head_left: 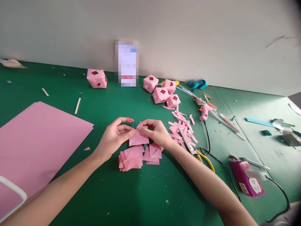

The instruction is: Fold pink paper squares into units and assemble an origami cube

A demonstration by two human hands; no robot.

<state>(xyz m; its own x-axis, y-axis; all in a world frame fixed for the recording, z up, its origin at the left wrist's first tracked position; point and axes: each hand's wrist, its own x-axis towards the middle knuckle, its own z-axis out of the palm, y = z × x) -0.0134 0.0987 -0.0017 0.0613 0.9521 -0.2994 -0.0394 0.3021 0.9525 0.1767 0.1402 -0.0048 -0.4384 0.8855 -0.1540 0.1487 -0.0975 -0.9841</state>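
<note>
Both my hands meet over a small folded pink paper piece held just above the green table. My left hand pinches its left edge with thumb and fingers, the red-nailed index finger raised. My right hand grips its top right edge, fingers curled. Just below lie piles of folded pink paper units and more of the folded units beside them.
A large pink paper sheet lies at the left. Pink paper cubes and a cluster of more cubes stand near the wall. Pink offcuts, yellow-handled scissors, a glue gun and a pink power strip lie at the right.
</note>
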